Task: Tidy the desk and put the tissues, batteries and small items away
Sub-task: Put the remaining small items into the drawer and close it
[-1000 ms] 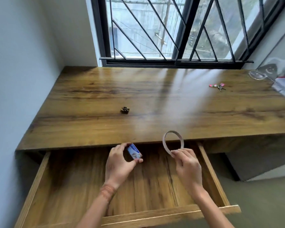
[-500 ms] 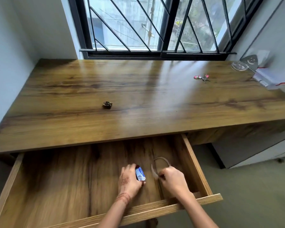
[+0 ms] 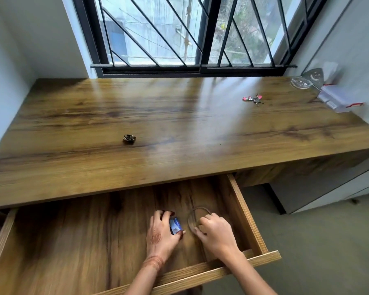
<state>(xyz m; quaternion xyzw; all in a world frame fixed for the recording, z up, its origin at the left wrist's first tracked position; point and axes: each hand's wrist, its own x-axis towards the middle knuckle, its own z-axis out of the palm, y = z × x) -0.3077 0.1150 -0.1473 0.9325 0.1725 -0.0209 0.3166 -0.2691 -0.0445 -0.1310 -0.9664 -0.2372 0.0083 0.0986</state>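
Both hands low in the open drawer [image 3: 249, 211]: left hand [image 3: 161, 235] grip pinching a small blue packet [image 3: 176, 225], right hand [image 3: 216, 233] grip closed on a thin ring [image 3: 197, 211].

We cannot make out the print on the small blue packet [image 3: 176, 225], half hidden by the left hand [image 3: 161, 236]. The right hand [image 3: 216, 233] covers the near part of the thin ring [image 3: 197, 210]. The dark object [image 3: 129, 139] on the desk [image 3: 179, 128] is too small to identify, and the drawer [image 3: 248, 213] is cut off at the left and bottom edges.
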